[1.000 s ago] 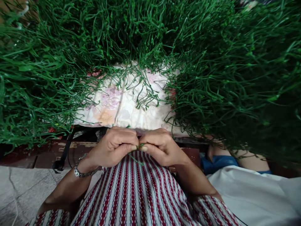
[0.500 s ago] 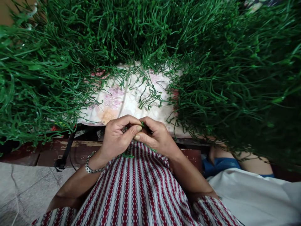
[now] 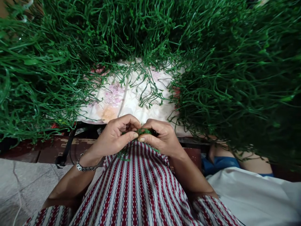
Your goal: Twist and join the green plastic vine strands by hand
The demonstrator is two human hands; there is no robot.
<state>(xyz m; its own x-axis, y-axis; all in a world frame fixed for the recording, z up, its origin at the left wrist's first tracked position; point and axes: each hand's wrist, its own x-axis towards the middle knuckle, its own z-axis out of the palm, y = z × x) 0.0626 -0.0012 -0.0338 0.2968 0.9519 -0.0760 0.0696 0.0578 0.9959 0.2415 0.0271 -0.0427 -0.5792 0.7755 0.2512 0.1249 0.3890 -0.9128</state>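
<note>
My left hand (image 3: 117,135) and my right hand (image 3: 163,136) are close together over my lap, near the front edge of the cloth. Between them is a small bunch of thin green stems (image 3: 144,131), pinched by the thumbs and fingers of both hands. Some green ends hang below the fingers over the striped garment (image 3: 138,188). Beyond my hands, a few loose stems (image 3: 151,92) lie on the pale flowered cloth (image 3: 131,103). A silver bracelet (image 3: 86,168) circles my left wrist.
Large heaps of green stems rise at the left (image 3: 35,78), the back (image 3: 131,28) and the right (image 3: 235,88). A dark red wooden edge (image 3: 54,150) with a black strap (image 3: 67,147) runs along the front. Another person's legs (image 3: 246,161) show at the right, beside white fabric (image 3: 254,194).
The fingertips of my hands have moved slightly apart, and more green shows between them. My left wrist and bracelet have shifted a little to the left.
</note>
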